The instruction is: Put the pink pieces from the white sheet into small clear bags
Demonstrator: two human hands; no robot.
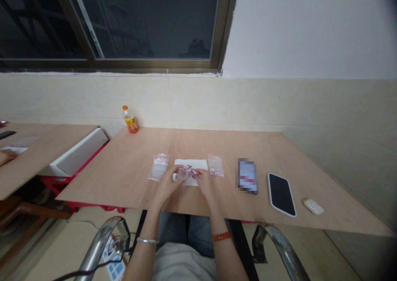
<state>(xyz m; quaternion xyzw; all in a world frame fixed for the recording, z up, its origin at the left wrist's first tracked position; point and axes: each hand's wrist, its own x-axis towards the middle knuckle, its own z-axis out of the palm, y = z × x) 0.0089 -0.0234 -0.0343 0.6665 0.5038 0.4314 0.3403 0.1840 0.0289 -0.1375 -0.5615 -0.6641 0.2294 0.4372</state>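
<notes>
Head view's got a pale wall (294, 37) with a dark window (149, 20) in it, well beyond both hands. Next biggest is the wood-look tabletop (198, 144), stretching under and past them. Well out to the right of the right hand there's a white-rimmed, black-screened device (282, 195). A white sheet (198, 164) lies flat between and just past the hands, and a pixelated phone-looking thing (248, 176) sits closer in on the right hand's right. As for the left hand (169, 182) and right hand (204, 181), both have their fingers pinched on the same thing, see below. One clear bag (159, 167) is just left of the left hand, a smaller bag (216, 166) just beside the right. Orange-capped bottle (130, 121) stands far past the left hand. Small white case (313, 206) is furthest right of the right hand. Last, the crinkly clear-and-red bundle (187, 172), gripped between both hands over the sheet, details too tiny to read.
</notes>
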